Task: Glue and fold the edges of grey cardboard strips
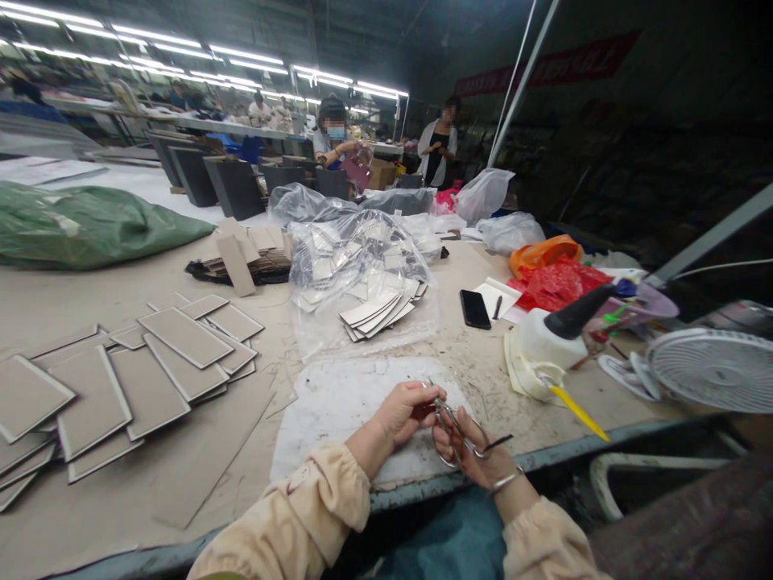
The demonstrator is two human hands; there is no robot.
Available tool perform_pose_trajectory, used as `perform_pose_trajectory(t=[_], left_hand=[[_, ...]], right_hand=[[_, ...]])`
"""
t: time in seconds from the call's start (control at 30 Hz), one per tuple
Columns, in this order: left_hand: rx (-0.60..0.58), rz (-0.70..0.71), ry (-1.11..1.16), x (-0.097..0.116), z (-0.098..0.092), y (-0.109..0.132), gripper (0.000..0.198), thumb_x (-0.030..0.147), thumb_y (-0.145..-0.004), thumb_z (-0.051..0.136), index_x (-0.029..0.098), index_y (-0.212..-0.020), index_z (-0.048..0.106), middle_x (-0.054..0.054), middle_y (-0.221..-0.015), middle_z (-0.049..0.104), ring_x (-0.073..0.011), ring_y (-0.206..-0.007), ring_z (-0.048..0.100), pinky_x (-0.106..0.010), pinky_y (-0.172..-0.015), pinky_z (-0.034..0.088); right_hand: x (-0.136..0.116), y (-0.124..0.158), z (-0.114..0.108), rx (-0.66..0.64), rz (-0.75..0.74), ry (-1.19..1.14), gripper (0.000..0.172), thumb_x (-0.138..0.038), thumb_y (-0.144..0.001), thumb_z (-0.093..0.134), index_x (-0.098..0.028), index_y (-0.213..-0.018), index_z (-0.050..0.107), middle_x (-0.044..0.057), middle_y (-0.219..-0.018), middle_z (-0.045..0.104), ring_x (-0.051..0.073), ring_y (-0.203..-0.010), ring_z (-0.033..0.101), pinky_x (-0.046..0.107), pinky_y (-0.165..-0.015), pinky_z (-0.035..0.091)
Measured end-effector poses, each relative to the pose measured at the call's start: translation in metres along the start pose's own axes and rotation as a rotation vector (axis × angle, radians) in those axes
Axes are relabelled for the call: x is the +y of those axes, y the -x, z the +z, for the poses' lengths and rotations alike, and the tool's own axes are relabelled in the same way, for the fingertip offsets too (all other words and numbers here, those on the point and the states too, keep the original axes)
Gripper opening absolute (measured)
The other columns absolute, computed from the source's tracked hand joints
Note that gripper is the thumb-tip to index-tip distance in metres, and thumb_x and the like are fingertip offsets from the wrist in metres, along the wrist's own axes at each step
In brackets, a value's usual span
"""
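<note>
The scissors (457, 428) are up in both hands, above the near right part of the white mat (326, 407). The right hand (472, 451) has its fingers curled through and around the metal handles. The left hand (403, 412) has thumb and fingertips drawn together at the blade end; whether they pinch the blades or some small piece cannot be told.

Well beyond the mat, high to the right, a red banner (549, 64) carries pale characters too dim to read. Right of the mat, the white fan (706, 370) bears a small mark on its hub, also illegible.

Just beyond the mat lies a clear plastic bag (303, 326) with many pale pieces (362, 251) inside; a spread stack of cards (380, 310) sits at its near end, within it or on top, it is hard to tell. Right of the mat, a white bottle (559, 342) with a black nozzle leans by a cream-coloured tub (518, 372), where a yellow handle (580, 412) sticks out. Farther right and beyond the mat, a purple basin (663, 302) stands near a red plastic bag (559, 283); contents of both are unclear. Bordered panels (187, 342) overlap left of the mat.
</note>
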State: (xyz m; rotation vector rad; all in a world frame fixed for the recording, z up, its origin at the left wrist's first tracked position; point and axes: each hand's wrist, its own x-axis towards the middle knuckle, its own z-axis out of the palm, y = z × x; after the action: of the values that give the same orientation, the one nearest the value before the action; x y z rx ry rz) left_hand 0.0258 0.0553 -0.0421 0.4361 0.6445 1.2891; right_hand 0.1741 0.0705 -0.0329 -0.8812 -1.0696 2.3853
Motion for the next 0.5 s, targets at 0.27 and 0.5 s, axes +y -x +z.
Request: perform_pose_trajectory(t=[0.27, 0.5], left_hand=[[0.240, 0.200, 0.152, 0.020, -0.021, -0.011, 0.020, 0.027, -0.065, 0.075, 0.012, -0.072, 0.064, -0.005, -0.074, 0.066, -0.0112, -0.067, 0.060, -0.022, -0.065, 0.048], [0.218, 0.143, 0.064, 0.023, -0.024, -0.010, 0.028, 0.033, -0.065, 0.077, 0.011, -0.077, 0.065, -0.007, -0.080, 0.066, -0.0147, -0.075, 0.063, -0.024, -0.067, 0.049]], right_hand=[[0.004, 0.006, 0.001, -0.038, 0.018, 0.070, 0.049, -0.064, -0.075, 0.057, -0.016, -0.086, 0.065, -0.001, -0.062, 0.046, 0.008, -0.052, 0.038, 0.022, -0.049, 0.029], [0.005, 0.002, -0.002, 0.204, -0.228, 0.481, 0.048, -0.058, -0.078, 0.055, -0.016, -0.100, 0.063, -0.001, -0.066, 0.051, 0.011, -0.056, 0.044, 0.023, -0.051, 0.034]])
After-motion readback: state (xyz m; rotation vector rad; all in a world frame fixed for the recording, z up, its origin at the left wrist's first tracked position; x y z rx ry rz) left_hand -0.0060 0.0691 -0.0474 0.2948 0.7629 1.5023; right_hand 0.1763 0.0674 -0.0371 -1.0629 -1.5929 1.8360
